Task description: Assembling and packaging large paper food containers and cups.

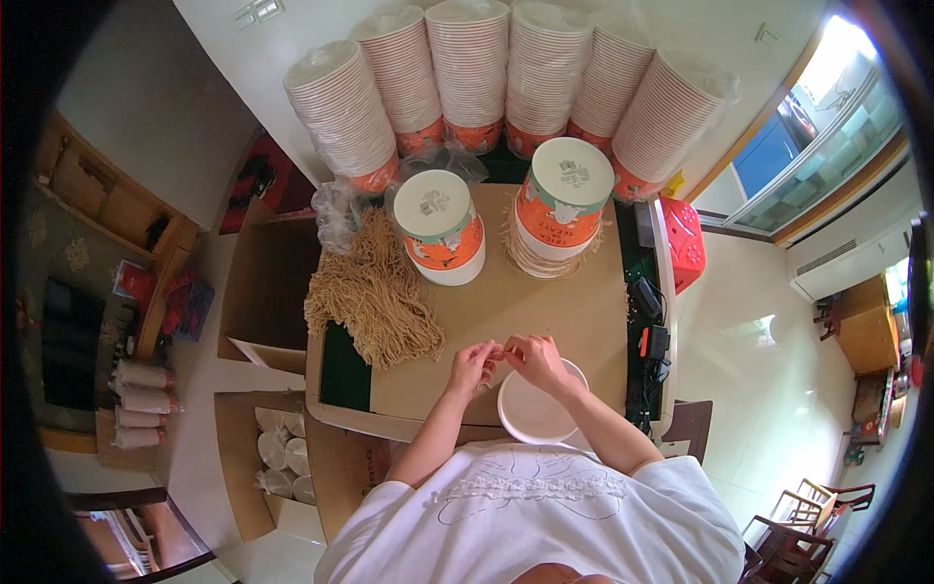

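Observation:
Over the near part of the table, my left hand [473, 368] and my right hand [534, 361] meet at the fingertips. Both are closed in a pinch, and whatever is between the fingers is too small to make out. Below my right hand a white paper bucket [520, 409] stands with its mouth up, partly covered by that hand and forearm. Beyond it, an upside-down orange and green paper bucket [443, 238] rests over white ones. To its right is a similar upturned bucket [556, 219], with tan cords around its base. A heap of tan twisted cords [375, 292] lies at left.
Tall plastic-wrapped stacks of paper buckets [474, 73] line the table's back. Black adapters and cables [647, 311] run along the right edge. A red plastic stool [684, 243] stands beyond. Open cardboard boxes [258, 292] sit left of the table, one holding wrapped white buckets [277, 450].

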A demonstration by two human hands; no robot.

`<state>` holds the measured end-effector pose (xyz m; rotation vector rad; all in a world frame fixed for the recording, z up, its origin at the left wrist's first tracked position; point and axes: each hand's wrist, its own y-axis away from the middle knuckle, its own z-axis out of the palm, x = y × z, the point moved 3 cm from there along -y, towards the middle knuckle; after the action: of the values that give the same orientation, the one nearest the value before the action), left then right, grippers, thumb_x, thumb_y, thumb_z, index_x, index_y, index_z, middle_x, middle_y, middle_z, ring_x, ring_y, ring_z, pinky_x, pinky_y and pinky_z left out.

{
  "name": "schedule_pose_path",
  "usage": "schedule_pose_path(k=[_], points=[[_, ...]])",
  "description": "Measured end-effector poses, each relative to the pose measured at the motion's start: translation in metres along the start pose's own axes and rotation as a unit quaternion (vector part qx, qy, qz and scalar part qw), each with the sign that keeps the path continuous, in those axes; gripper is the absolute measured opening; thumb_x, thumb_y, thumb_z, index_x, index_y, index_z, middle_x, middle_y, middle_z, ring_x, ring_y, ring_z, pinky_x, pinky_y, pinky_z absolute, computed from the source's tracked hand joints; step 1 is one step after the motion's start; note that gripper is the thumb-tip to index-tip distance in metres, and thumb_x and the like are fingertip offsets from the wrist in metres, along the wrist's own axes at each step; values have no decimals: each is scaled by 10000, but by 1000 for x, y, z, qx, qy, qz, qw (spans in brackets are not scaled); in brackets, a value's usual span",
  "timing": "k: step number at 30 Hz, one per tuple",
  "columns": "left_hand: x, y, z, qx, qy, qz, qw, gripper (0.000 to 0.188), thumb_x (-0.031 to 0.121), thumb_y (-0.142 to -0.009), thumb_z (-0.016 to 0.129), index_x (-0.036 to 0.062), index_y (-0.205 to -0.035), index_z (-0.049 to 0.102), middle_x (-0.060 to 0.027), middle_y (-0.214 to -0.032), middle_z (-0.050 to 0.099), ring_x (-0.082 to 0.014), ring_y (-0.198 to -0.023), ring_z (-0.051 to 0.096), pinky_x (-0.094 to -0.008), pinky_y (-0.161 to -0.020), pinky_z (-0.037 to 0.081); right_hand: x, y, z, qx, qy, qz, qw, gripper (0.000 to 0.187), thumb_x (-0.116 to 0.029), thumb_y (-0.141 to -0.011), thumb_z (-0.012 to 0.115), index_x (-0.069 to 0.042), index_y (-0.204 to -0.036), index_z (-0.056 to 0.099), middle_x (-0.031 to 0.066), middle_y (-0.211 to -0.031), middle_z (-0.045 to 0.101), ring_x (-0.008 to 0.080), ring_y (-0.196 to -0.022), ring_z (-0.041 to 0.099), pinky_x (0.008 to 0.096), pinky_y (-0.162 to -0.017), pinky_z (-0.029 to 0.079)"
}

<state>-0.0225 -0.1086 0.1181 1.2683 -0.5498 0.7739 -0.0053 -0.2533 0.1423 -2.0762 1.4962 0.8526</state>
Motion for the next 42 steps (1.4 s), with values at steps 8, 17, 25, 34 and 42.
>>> schedule_pose_path(k=[8, 17, 25, 34, 42], points=[[-25, -24, -5, -9, -56, 93, 994, 117, 152, -843, 542, 61, -847, 616, 7, -705, 604, -40, -515, 471, -172, -447, 357, -6, -1, -1, 6, 29, -13, 999, 74, -174, -736, 565, -102, -734, 584, 81, -596, 573, 255, -641, 568, 403, -629, 406], [-10, -18, -3, -15, -26, 69, 997, 261, 258, -894, 465, 47, -837, 609, -6, -677, 599, -43, -478, 463, -171, -399, 333, -1, 0, -2, 45, 8, -11, 999, 79, -159, -740, 562, -92, -697, 562, 78, -588, 567, 259, -610, 566, 400, -633, 406], [-20, -20, -3, -33, -20, 85, 996, 110, 157, -845, 550, 51, -829, 575, -11, -680, 583, -45, -456, 452, -178, -375, 322, -6, 0, -5, 33, -33, 28, 999, 105, -165, -720, 604, -95, -760, 537, 53, -585, 573, 239, -602, 570, 380, -648, 403], [-22, -22, -3, -24, -25, 77, 996, 92, 142, -836, 555, 58, -817, 584, -2, -679, 584, -37, -465, 443, -165, -384, 311, -1, 1, -1, 25, 3, 7, 1000, 88, -156, -708, 602, -104, -754, 548, 43, -589, 576, 223, -614, 562, 366, -658, 396], [-21, -20, -4, -16, -30, 84, 996, 93, 132, -839, 539, 58, -817, 591, -6, -688, 595, -31, -464, 435, -162, -391, 308, -3, 0, -3, 42, 27, -42, 998, 77, -110, -673, 614, -67, -718, 569, 71, -588, 581, 226, -553, 576, 339, -556, 454]])
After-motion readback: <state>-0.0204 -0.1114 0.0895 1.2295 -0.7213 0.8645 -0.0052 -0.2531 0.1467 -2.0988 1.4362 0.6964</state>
